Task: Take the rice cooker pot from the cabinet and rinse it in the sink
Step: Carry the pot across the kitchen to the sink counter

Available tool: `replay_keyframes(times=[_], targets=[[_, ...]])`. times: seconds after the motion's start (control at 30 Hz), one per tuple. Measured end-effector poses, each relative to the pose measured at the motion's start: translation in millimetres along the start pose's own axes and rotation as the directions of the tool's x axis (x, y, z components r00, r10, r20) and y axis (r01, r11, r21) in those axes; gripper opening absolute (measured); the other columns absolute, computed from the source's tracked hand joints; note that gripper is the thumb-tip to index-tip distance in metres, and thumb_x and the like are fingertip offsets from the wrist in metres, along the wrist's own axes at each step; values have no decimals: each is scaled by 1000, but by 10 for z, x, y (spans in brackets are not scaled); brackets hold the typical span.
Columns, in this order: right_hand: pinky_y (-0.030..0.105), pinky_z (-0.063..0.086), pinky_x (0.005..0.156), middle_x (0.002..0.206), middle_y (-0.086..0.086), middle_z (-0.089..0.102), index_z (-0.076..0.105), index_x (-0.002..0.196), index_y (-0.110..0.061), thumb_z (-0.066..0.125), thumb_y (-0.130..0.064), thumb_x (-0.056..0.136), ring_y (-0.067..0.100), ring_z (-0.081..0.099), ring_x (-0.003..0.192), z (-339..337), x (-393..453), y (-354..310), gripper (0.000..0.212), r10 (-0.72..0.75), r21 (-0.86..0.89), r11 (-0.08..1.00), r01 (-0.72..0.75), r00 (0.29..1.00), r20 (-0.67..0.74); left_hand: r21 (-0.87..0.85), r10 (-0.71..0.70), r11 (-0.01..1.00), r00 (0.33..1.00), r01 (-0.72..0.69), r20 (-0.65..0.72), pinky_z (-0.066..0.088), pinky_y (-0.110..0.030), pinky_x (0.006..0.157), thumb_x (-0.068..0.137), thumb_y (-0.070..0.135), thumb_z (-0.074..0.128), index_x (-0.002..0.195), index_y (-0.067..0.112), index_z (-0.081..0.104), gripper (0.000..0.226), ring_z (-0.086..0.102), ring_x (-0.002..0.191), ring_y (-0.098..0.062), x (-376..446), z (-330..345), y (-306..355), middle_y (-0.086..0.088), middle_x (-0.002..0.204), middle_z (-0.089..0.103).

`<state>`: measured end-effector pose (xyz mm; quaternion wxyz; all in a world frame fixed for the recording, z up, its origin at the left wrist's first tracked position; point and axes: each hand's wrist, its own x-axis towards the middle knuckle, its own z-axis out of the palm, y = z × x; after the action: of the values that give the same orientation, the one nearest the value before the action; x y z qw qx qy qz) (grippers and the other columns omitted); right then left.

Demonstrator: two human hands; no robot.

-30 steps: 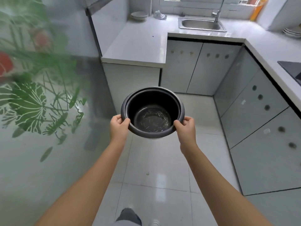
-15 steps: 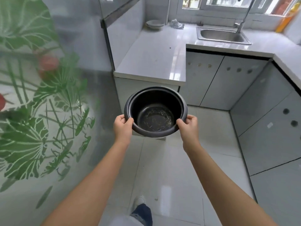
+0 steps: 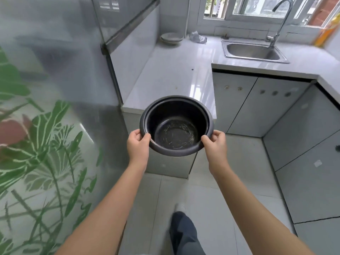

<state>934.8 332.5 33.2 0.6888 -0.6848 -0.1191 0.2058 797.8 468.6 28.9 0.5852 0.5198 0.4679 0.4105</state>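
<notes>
The black rice cooker pot (image 3: pixel 175 115) is held out in front of me at about counter-edge height, its opening up and its scratched bottom showing. My left hand (image 3: pixel 138 144) grips its rim on the left, thumb over the edge. My right hand (image 3: pixel 215 144) grips the rim on the right. The steel sink (image 3: pixel 253 51) sits in the counter at the far right, under a curved tap (image 3: pixel 278 21) by the window, well beyond the pot.
A white countertop (image 3: pixel 174 74) runs from just behind the pot back to stacked dishes (image 3: pixel 172 38) and a crumpled bag (image 3: pixel 197 37). Grey cabinet doors (image 3: pixel 303 148) line the right side. A frosted glass door with green leaves (image 3: pixel 42 144) stands on the left. The floor is tiled.
I have walked forward with the pot: the counter and sink are nearer and lower in view. Both hands keep the same grip on the rim.
</notes>
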Motion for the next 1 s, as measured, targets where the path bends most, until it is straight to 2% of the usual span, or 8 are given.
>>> replay_keyframes(times=[0.07, 0.13, 0.23, 0.33, 0.47, 0.6, 0.87, 1.0], targets=[[3, 42, 49, 83, -5, 63, 42, 87, -25, 54, -7, 82, -14, 58, 58, 96, 273, -34, 22, -2, 2, 1000, 2, 1000, 18, -4, 12, 1000, 1000, -12, -17, 46, -6, 59, 84, 5, 56, 95, 14, 57, 14, 60, 69, 2, 234, 138, 26, 13, 78, 65], [4, 43, 49, 82, -7, 62, 43, 87, -25, 54, -8, 82, -12, 58, 59, 191, 568, -85, 21, -14, -5, 1000, 14, 999, 32, -6, 34, 999, 999, -35, -37, 45, -3, 57, 83, 4, 56, 98, 10, 57, 16, 60, 67, 3, 470, 292, 72, 12, 78, 65], [12, 44, 58, 83, -8, 63, 43, 87, -28, 55, -13, 82, -3, 58, 68, 310, 1018, -199, 20, -8, -25, 1000, 9, 998, 64, 3, 45, 999, 998, -45, -48, 49, -9, 61, 83, 5, 57, 97, 12, 57, 15, 61, 65, 2, 799, 555, 173, 12, 76, 66], [18, 42, 63, 83, -8, 63, 43, 87, -27, 55, -13, 81, 2, 59, 73, 411, 1452, -298, 19, -9, -40, 999, 12, 996, 90, 14, 38, 999, 997, -38, -60, 45, -17, 64, 83, 8, 57, 98, 11, 58, 15, 61, 70, -5, 1116, 802, 258, 8, 78, 67], [18, 41, 64, 87, -7, 64, 44, 94, -26, 53, -15, 82, 4, 59, 78, 572, 1949, -392, 19, 7, -62, 998, 2, 991, 133, 12, 47, 999, 993, -46, -104, 45, -12, 60, 82, 9, 58, 95, 15, 57, 14, 62, 74, -4, 1478, 1048, 310, 8, 83, 68], [19, 43, 66, 94, -3, 64, 44, 93, -27, 53, -14, 82, 6, 59, 84, 759, 2317, -459, 19, 21, -51, 999, -13, 987, 156, 15, 53, 999, 991, -52, -126, 43, -14, 66, 82, 10, 58, 96, 16, 57, 15, 62, 80, -4, 1836, 1214, 376, 7, 87, 68], [20, 41, 63, 93, 1, 62, 43, 88, -26, 54, -11, 83, 9, 57, 79, 1169, 3080, -561, 19, 20, -57, 998, -14, 994, 103, -21, 54, 998, 996, -56, -73, 45, -16, 65, 79, 8, 57, 87, 21, 57, 15, 64, 80, -8, 2686, 1600, 459, 4, 86, 69], [19, 41, 62, 93, 0, 62, 43, 88, -27, 54, -11, 83, 7, 57, 80, 1406, 3432, -605, 20, 19, -60, 998, -14, 996, 84, -22, 45, 999, 996, -47, -77, 45, -17, 65, 78, 9, 58, 81, 27, 55, 18, 63, 75, -6, 3111, 1743, 475, 6, 83, 69]])
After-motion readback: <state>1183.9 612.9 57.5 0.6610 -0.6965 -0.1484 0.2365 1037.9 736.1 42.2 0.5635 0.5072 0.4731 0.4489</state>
